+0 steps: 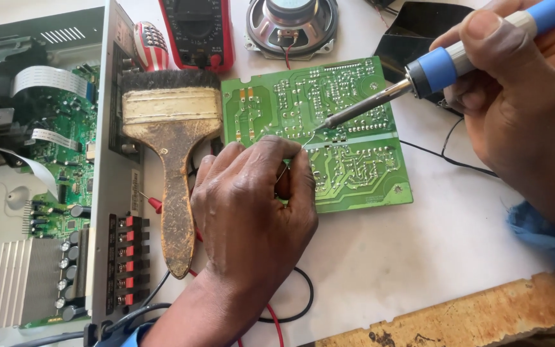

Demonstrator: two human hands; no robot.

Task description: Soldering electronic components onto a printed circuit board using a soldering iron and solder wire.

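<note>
A green circuit board [354, 167] lies solder side up on the white table. My right hand [521, 96] grips a blue-handled soldering iron [444, 64]; its metal tip touches the board near the middle. My left hand [252, 205] rests on the board's near left edge and pinches a thin solder wire [306, 141] that reaches up to the iron's tip.
A worn wooden paintbrush [175, 148] lies left of the board. An opened amplifier chassis [52, 193] with green boards fills the left side. A red multimeter [197, 32] and a loudspeaker [290, 26] sit at the back. Red and black leads [290, 308] trail near me, by a wooden edge [470, 315].
</note>
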